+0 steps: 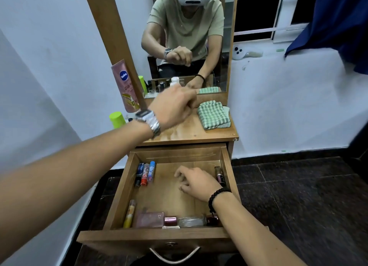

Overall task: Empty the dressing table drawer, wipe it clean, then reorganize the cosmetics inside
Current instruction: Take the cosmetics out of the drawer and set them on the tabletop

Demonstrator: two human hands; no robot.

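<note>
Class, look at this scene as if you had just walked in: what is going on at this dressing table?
A person is sorting cosmetics at an open drawer. The right hand rests inside it with loosely bent fingers, holding nothing. The left hand reaches over the tabletop, blurred. Three small tubes lie together at the back left; a folded checked cloth sits on top.
</note>
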